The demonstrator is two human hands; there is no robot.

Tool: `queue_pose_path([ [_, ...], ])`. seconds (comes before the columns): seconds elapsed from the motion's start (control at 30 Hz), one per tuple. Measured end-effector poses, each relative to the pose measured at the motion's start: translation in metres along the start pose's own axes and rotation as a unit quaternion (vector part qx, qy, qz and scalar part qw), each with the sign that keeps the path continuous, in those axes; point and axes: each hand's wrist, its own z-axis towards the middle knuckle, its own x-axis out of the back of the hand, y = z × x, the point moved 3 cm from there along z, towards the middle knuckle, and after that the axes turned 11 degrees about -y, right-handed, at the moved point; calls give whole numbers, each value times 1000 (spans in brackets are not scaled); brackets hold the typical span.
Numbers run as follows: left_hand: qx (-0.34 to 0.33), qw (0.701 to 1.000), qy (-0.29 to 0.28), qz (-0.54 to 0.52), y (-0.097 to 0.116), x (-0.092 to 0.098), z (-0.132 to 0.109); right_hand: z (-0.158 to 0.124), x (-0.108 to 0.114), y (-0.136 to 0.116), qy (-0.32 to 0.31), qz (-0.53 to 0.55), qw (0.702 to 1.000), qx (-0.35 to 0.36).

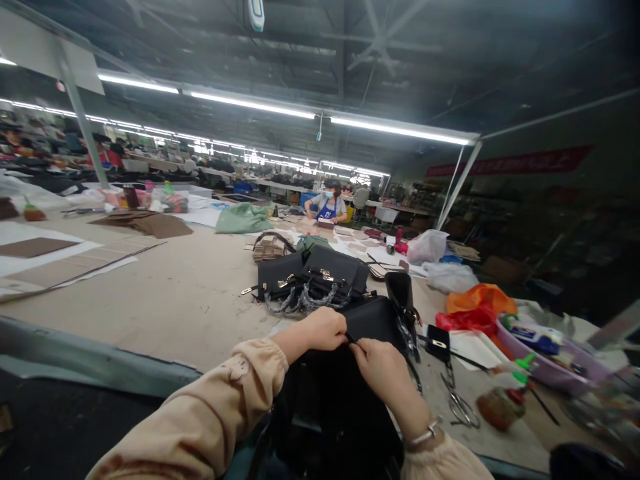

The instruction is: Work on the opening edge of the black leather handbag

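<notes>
My left hand (326, 329) is closed, its fingers pinching the upper edge of a black handbag (335, 400) close to my body. Right beside it, my right hand (383, 367) also pinches that black edge, its thumb and fingers pressed together. The two hands nearly touch, and the exact piece between the fingertips is mostly hidden. Just beyond them lie other black handbags (336, 268) with gold-coloured clasps and handles wrapped in clear plastic. A black flap or panel (373, 320) lies behind my right hand.
Scissors (463, 407), a glue bottle with a green tip (503, 403) and a purple basin (555, 363) are at the right. Brown sheets (145, 223) lie on the table (165, 300) at the left. A person in a blue apron (327, 208) sits across.
</notes>
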Motion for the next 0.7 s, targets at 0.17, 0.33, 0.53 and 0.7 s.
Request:
queue_pose_path([
  [0.17,-21,1000,-6,-23,-8,2,-12,4,-6,-3,25,-6,1000,-4],
  [0.33,-40,997,-16,-67,-14,5,-28,3,-6,-11,27,4,1000,3],
  [0.53,-32,991,-30,-126,-20,12,-33,5,-6,-12,15,9,1000,-9],
  [0.7,-30,987,-12,-159,-20,14,-32,8,-9,-2,11,9,1000,-17],
])
